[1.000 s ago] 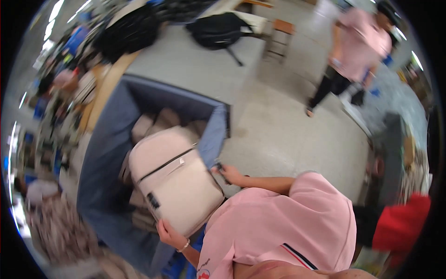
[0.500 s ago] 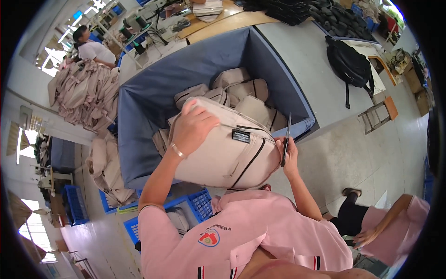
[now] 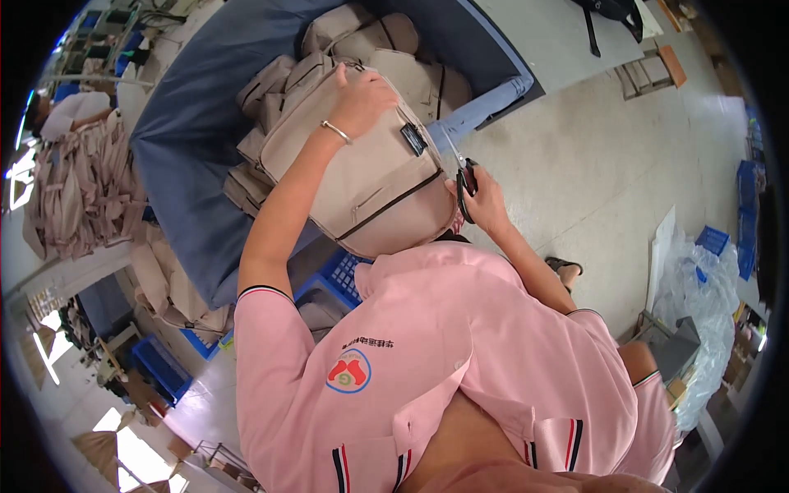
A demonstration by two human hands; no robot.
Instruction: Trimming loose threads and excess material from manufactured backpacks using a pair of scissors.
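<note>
1. Compared with half a second ago, we find the hands, bag and bin higher in the frame, probably through a turn of the view; the scissors now lean toward the upper left.
2. Locate the beige bag at upper centre of the frame. It lies tilted before our shirt, over the lower right of the blue-grey bin, where similar bags are heaped.
3. Note our left hand: it rests on the bag near its upper edge, fingers bent. We cannot tell whether it pinches the edge.
4. Note our right hand: it grasps the scissors by the black handles, just beside the bag's right edge.
5. We judge the bag light for its bulk, soft-faced yet padded enough to keep its shape, and unlikely to slip.
6. Take hold at the piped edges, clear of the black label. The fabric is probably tough, but exposed blades could nick it.
</note>
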